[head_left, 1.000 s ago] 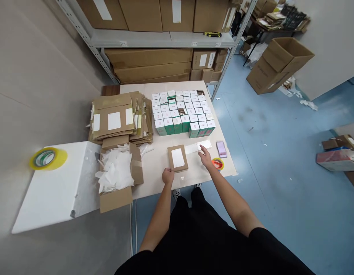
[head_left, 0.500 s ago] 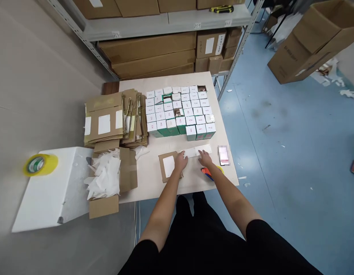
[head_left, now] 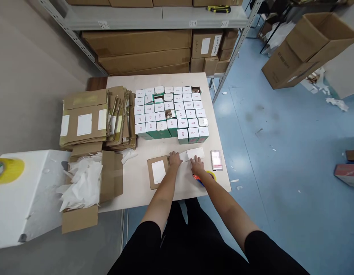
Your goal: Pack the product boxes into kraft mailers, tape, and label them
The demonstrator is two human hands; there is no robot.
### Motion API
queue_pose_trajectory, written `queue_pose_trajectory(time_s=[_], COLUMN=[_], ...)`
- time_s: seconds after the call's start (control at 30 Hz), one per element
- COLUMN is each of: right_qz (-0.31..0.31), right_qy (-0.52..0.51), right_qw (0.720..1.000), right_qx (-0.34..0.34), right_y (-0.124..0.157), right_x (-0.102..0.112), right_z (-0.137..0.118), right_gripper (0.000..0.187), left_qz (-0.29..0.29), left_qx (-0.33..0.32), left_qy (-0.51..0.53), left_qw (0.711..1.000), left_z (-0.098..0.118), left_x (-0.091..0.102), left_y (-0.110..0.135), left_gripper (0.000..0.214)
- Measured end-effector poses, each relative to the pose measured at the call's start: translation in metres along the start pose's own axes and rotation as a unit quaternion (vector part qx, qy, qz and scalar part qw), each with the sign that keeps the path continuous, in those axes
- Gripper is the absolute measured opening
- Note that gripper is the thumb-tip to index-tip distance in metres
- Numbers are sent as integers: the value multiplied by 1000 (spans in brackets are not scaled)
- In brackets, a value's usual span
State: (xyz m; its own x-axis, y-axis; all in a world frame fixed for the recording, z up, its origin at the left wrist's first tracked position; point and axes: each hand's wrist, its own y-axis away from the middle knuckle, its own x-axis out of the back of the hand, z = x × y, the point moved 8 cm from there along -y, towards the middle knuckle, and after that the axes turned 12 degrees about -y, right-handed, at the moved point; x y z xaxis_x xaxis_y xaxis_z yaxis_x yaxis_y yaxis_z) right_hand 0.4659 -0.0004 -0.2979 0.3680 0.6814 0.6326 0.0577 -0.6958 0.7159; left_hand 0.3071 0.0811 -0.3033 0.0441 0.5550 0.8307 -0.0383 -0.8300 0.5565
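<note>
A strip of white paper [head_left: 195, 153] lies on the pale table in front of me, with a crease or overlap near its middle. My left hand [head_left: 175, 159] rests on its left end, fingers stretched out. At its near edge, my right hand [head_left: 197, 166] touches the paper with spread fingertips. Left of my left hand lies a flat cardboard piece [head_left: 158, 172] with a white label. Partly hidden under my right wrist is a red and blue tool [head_left: 198, 180] beside a yellow ring [head_left: 212, 175]. A phone-like item [head_left: 216, 160] lies further right.
Rows of white-topped green boxes [head_left: 171, 110] stand behind my hands. Flattened cartons [head_left: 91, 118] are stacked at the left. An open carton [head_left: 111, 173] holds crumpled white paper [head_left: 82, 181]. Yellow tape [head_left: 11, 170] lies on a white block [head_left: 39, 191]. A shelf [head_left: 154, 19] stands behind.
The right part of the paper strip looks folded or overlapped now. Both hands stay on the paper, the right one at its near edge. The whole view has shifted slightly.
</note>
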Motion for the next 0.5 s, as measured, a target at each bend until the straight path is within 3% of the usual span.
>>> queue_pose_trajectory(time_s=[0.37, 0.5], right_qz=[2, -3], right_qy=[-41, -82], right_qw=[999, 996], right_qx=[23, 24], right_y=[9, 10], right_x=[3, 8], right_z=[4, 7], right_gripper=[82, 75], left_qz=[-30, -61], left_qx=[23, -13], left_qy=[-33, -6], left_qw=[999, 998], left_z=[-3, 5], left_x=[-7, -13], left_y=[2, 12], left_gripper=[66, 47])
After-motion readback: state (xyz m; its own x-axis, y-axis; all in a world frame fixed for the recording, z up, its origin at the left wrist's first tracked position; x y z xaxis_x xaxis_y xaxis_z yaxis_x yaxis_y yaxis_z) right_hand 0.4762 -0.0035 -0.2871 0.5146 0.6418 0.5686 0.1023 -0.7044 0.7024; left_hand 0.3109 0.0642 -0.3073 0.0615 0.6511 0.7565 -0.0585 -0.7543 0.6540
